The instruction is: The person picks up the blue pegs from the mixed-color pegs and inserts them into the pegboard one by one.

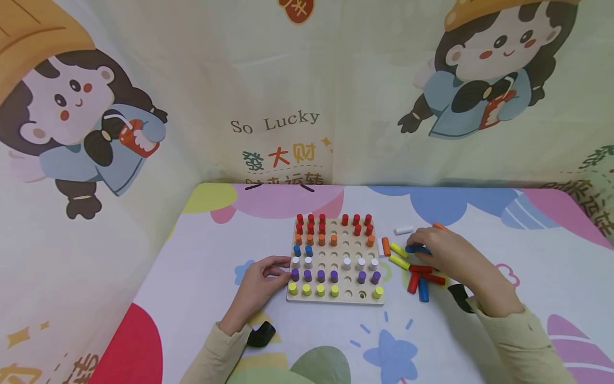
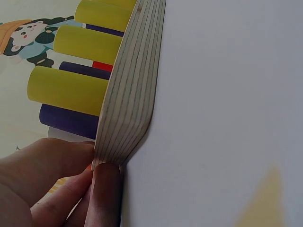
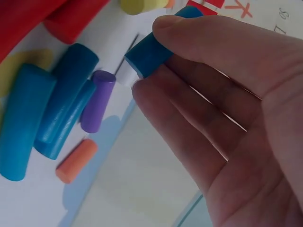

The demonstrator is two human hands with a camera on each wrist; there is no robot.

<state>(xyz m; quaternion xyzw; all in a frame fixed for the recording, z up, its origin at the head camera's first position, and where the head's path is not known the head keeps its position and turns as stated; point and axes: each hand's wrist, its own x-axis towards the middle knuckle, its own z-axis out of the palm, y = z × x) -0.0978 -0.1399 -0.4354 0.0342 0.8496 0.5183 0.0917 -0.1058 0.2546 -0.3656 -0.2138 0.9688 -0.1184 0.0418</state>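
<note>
A wooden pegboard (image 1: 341, 300) lies on the table, bearing rows of red, orange, blue, white, purple and yellow pegs, with some bare holes. My left hand (image 1: 261, 282) is at its left edge, and in the left wrist view the fingers (image 2: 52, 161) grip the board's edge (image 2: 128, 90) near a corner beside yellow pegs (image 2: 71, 90). To the right of the board, my right hand (image 1: 448, 253) pinches a blue peg (image 3: 149, 56) between thumb and fingertips, above the loose pegs. The right hand partly hides that pile in the head view.
Loose pegs lie right of the board: red pegs (image 1: 421, 269), a blue peg (image 1: 423, 290), yellow pegs (image 1: 399, 262), an orange peg (image 1: 386, 247) and a white peg (image 1: 404, 231). In the right wrist view a purple peg (image 3: 98, 101) lies near blue ones. A printed cloth wall (image 1: 364, 133) stands behind.
</note>
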